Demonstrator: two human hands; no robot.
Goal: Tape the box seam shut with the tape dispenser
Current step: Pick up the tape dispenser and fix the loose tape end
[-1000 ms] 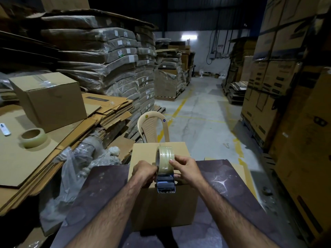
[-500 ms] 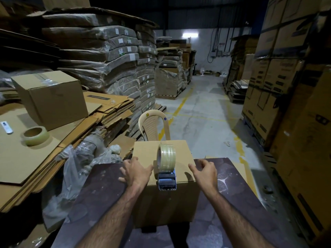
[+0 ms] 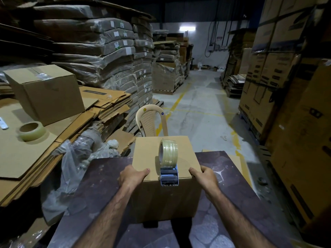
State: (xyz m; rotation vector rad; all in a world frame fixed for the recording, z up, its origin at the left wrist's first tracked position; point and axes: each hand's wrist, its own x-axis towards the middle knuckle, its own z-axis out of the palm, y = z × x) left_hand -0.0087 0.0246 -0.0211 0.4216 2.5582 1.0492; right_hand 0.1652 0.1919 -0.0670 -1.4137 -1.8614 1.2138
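A closed cardboard box [image 3: 146, 154] stands on the dark table [image 3: 231, 199] right in front of me. The tape dispenser [image 3: 169, 167], with its clear tape roll upright, sits unheld on the box's top at the near edge. My left hand [image 3: 132, 176] grips the box's near left corner, thumb on the top. My right hand [image 3: 204, 175] grips the near right corner the same way. The seam under the dispenser is hard to make out in the dim light.
A tan plastic chair [image 3: 150, 120] stands just behind the box. Flattened cartons, a taped box [image 3: 48, 93] and a loose tape roll [image 3: 31, 130] lie at left. Crumpled plastic wrap [image 3: 71, 163] hangs beside the table. Tall carton stacks [image 3: 286, 86] line the right.
Both hands let go of the dispenser and left it standing on the box. They moved outward and now grip the box's near corners.
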